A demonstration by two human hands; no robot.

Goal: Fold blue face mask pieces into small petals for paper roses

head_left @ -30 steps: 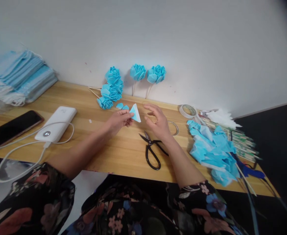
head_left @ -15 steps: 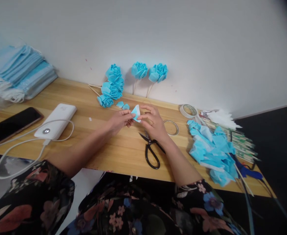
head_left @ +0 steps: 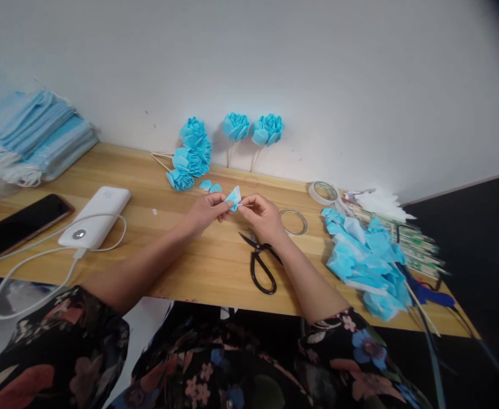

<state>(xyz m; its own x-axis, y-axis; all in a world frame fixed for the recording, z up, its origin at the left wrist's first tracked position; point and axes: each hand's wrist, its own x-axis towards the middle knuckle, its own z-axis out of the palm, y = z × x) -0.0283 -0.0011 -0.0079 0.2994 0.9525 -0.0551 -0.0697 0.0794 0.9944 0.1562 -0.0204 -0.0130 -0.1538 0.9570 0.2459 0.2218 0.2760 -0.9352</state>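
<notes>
My left hand (head_left: 209, 212) pinches a small folded blue and white piece of mask fabric (head_left: 235, 197) between thumb and fingers. From the right, my right hand (head_left: 262, 216) meets it with thumb and forefinger closed on a thin pale stick, which touches the piece's lower right edge. Black-handled scissors (head_left: 258, 247) lie partly open on the table just below my right hand. Beyond my left hand are two small blue petals (head_left: 210, 186). Several blue fabric flowers (head_left: 193, 153) on sticks lie behind them, and two more flowers (head_left: 267, 129) lean on the wall.
Stacked blue masks (head_left: 40, 133) fill the back left of the wooden table (head_left: 181, 267). A phone (head_left: 23, 224) and a cabled white power bank (head_left: 96, 216) lie at left. On the right are tape rolls (head_left: 323, 193), crumpled blue fabric (head_left: 364, 255) and a blue glue gun (head_left: 435, 296).
My right hand's fingers, spread before, have closed into a pinch at the fabric piece. A thin pale stick now shows there. The whole view has shifted slightly.
</notes>
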